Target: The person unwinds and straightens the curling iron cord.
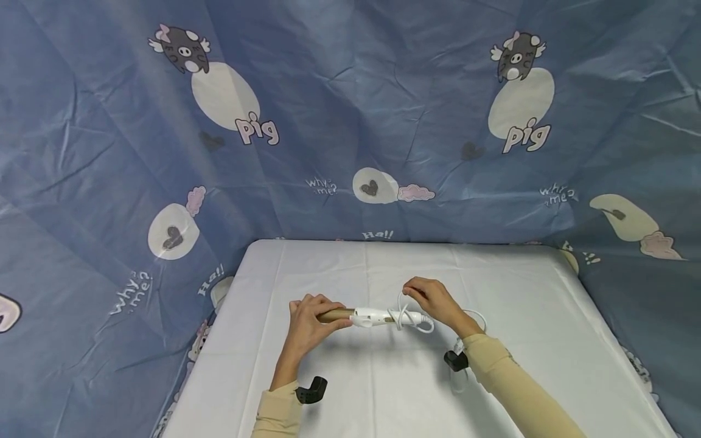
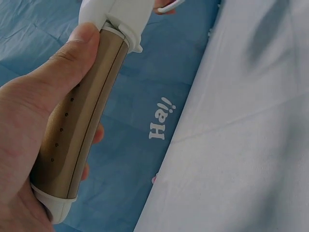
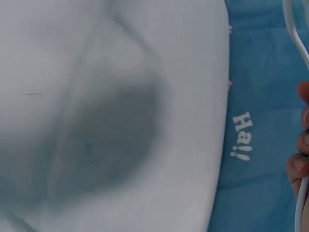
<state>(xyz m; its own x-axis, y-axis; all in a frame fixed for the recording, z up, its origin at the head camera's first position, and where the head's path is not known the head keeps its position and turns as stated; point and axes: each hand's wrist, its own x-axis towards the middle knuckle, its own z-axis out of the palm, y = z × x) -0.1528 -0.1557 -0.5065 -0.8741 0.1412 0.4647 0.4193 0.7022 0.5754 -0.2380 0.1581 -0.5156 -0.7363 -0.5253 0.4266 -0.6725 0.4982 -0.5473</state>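
From where I stand, the white-and-gold styling tool [image 1: 372, 317] is held up over the white-covered table [image 1: 328, 267], its gold barrel [image 1: 335, 314] pointing to nine o'clock and its handle to three. The left hand [image 1: 308, 322] grips that barrel at the nine o'clock end, thumb along one side and fingers round the other — the thumb tip reaches the white part where the barrel begins. White cord [image 1: 406, 314] is looped round the handle, and the right hand [image 1: 438, 302], at about two o'clock of the tool, pinches a length of it between curled fingers. More cord bows out past that wrist toward four o'clock. Both arms wear beige sleeves [image 1: 512, 389], and a black device [image 1: 312, 390] sits at each wrist. Beyond the table, toward twelve o'clock, hangs a blue sheet [image 1: 339, 109] — printed with pigs, hearts and lettering.
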